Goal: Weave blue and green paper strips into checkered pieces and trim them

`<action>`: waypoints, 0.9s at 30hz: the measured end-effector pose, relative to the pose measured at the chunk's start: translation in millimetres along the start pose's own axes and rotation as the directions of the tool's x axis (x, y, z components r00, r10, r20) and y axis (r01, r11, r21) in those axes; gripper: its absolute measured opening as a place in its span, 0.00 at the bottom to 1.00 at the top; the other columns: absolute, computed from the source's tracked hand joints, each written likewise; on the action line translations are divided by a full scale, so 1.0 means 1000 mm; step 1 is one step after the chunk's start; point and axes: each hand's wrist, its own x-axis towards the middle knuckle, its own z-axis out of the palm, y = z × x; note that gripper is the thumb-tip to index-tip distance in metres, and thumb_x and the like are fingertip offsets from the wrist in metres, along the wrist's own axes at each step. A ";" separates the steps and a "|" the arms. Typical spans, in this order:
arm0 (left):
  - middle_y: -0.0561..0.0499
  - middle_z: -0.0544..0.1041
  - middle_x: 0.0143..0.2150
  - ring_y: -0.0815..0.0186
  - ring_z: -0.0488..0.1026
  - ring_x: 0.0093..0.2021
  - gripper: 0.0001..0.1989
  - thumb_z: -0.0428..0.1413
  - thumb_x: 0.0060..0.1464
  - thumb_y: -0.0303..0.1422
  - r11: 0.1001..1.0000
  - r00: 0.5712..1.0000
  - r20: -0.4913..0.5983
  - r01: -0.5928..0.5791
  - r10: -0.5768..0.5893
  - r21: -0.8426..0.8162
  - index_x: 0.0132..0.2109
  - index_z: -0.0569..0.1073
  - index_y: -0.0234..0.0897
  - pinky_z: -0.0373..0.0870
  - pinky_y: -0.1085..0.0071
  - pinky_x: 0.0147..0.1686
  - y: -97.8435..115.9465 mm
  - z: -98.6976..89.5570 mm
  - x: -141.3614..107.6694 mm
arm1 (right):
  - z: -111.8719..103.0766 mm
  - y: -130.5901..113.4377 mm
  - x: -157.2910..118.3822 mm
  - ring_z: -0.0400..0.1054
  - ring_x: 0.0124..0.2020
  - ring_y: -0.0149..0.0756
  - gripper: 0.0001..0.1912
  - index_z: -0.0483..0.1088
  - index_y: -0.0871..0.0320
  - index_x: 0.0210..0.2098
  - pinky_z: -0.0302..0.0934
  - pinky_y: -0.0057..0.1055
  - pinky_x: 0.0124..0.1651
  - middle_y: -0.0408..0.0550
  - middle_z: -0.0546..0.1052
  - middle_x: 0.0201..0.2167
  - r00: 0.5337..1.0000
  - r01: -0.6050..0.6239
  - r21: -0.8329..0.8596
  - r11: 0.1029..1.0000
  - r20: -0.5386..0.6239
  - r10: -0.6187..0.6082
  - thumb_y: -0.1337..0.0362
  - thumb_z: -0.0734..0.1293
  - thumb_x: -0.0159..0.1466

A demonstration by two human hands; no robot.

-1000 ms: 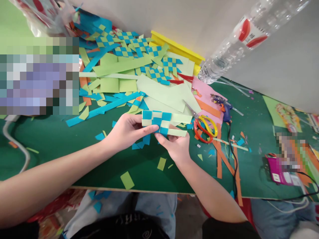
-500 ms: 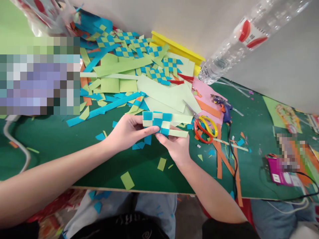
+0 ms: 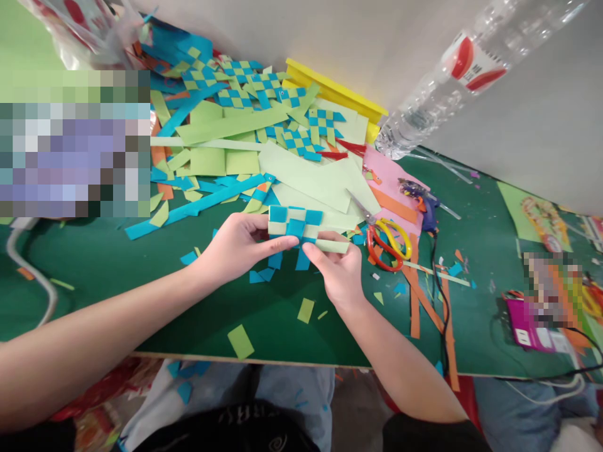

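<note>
Blue-and-pale-green woven paper piece (image 3: 296, 227) held above green table (image 3: 179, 320), pinched by left hand (image 3: 239, 248) and right hand (image 3: 342, 270). Checkered body interlaced; pale strip (image 3: 333, 246) at right and blue strip end (image 3: 302, 259) below left loose, apparently untrimmed. Similar checkered pieces (image 3: 298, 141) heaped behind; scissors (image 3: 372, 220) unheld.

Left hand (image 3: 240, 245) and right hand (image 3: 345, 273) were bare; the sleeves (image 3: 426, 434) were short and black; the black top (image 3: 202, 434) bore pale lettering (image 3: 252, 412) and a swirl (image 3: 277, 443); the jeans (image 3: 294, 402) were pale blue

Scissors (image 3: 375, 225) blocking right, near tabletop (image 3: 188, 333) passable
</note>
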 end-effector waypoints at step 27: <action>0.51 0.79 0.30 0.67 0.73 0.31 0.13 0.61 0.50 0.43 0.989 0.991 -0.104 -0.066 0.081 0.136 0.30 0.79 0.37 0.71 0.74 0.30 0.000 -0.005 0.002 | -0.015 0.004 0.009 0.77 0.40 0.42 0.10 0.78 0.53 0.31 0.72 0.41 0.48 0.43 0.82 0.34 0.997 -0.003 -0.085 0.996 -0.071 -0.003 0.58 0.76 0.51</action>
